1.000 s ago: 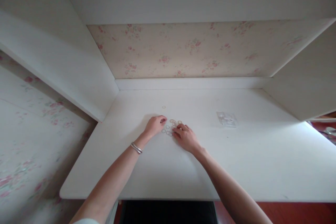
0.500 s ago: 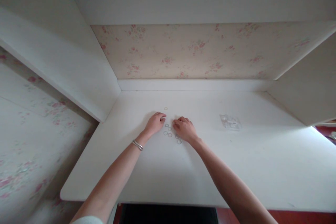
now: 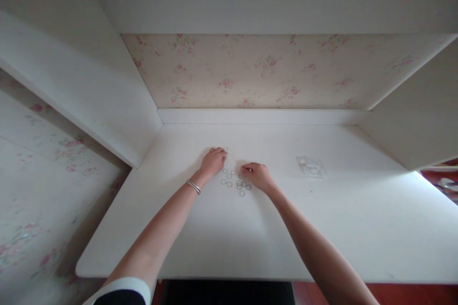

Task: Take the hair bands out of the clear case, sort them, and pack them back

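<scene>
- Small rings [image 3: 234, 182] are scattered on the tabletop [image 3: 322, 228].
- Left hand [image 3: 213, 160] laid flat beyond them; right hand [image 3: 258, 175] curled just right, grasp unclear.
- Risk: rings could be knocked off by a sweep.

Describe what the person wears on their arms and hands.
The left hand is bare, with a thin silver bangle at the wrist. At the bottom edge, a dark sleeve with a white cuff covers the upper left arm. The right hand and forearm are bare; no ring or watch is visible.
</scene>
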A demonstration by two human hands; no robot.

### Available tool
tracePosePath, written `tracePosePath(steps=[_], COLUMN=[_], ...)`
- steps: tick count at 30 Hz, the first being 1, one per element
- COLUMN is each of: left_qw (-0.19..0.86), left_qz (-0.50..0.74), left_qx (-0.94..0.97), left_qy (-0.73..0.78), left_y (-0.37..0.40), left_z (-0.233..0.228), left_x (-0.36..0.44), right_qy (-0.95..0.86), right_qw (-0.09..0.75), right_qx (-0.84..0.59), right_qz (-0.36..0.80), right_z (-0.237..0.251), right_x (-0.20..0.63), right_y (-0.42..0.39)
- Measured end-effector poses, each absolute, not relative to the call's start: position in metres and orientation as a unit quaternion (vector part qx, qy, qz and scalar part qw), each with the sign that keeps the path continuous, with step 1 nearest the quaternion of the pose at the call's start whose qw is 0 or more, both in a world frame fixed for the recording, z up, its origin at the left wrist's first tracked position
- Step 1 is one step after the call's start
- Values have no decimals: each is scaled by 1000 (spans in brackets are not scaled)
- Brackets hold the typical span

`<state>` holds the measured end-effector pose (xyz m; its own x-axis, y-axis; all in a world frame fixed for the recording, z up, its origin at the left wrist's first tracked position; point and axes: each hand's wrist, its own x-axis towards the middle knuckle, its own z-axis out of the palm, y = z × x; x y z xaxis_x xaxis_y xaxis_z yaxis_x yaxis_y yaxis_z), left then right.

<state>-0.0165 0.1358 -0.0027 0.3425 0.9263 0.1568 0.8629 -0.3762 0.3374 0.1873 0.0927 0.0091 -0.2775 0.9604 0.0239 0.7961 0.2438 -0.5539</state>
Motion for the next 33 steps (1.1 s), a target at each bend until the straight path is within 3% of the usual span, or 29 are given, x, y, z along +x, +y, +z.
tracePosePath(steps=[11, 25, 33], left_qw=[82, 118, 103], left_qz=[159, 169, 167], left_qx=[822, 860, 849], left_qy=[541, 467, 490], left_y=[135, 67, 41], left_z=[-2, 10, 10], left_x=[-7, 12, 14], right_qy=[-745, -759, -820], right_qw=[185, 233, 191], right_qx=[-589, -586, -529], right_qz=[252, 160, 104], right_z=[2, -6, -11], right_x=[198, 217, 209], right_y=[110, 83, 46])
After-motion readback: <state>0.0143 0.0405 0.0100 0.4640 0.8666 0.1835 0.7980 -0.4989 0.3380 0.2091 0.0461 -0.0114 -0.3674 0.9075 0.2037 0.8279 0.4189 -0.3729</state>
